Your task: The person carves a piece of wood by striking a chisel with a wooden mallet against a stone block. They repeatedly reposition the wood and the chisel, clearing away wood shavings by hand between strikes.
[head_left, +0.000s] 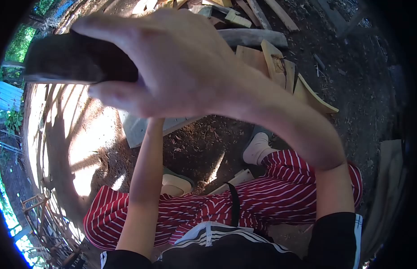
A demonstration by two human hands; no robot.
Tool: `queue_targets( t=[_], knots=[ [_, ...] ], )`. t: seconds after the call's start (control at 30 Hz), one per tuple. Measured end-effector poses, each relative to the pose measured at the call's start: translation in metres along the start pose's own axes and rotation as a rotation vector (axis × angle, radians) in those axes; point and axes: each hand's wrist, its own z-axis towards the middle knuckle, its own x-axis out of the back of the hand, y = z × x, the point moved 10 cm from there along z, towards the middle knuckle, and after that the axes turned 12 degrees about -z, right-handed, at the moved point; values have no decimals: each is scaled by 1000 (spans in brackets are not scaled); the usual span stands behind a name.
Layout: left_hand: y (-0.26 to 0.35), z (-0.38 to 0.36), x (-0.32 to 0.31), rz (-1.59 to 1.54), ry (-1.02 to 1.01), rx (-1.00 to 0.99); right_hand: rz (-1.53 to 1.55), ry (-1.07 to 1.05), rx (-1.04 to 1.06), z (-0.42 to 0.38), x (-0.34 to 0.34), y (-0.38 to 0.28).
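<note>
Raised close to the camera, my right hand (172, 62) is wrapped round a dark brown block-like piece (74, 60), which juts out to the left between thumb and fingers. My left forearm (144, 179) reaches forward from below, and its hand is hidden behind the right one. A flat grey board (133, 130) lies just beyond the left wrist, partly covered by my right hand.
Pale wood offcuts (275, 67) and a curved strip (318, 96) lie ahead on the dirt ground. A thick grey log piece (253, 38) is behind them. My feet (257, 150) rest on chip-strewn soil. Long boards (390, 170) lie at the right.
</note>
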Motion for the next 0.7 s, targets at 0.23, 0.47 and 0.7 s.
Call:
queue_targets(
  t=[0.23, 0.47, 0.7],
  knots=[
    [-4, 20, 9, 61, -30, -15, -210, -433, -78, -5, -41, 19],
    [-9, 22, 26, 120, -8, -19, -281, -310, -6, -19, -51, 24],
    [-28, 17, 38, 177, -6, 11, -33, 161, 22, -3, 1, 1]
  ],
)
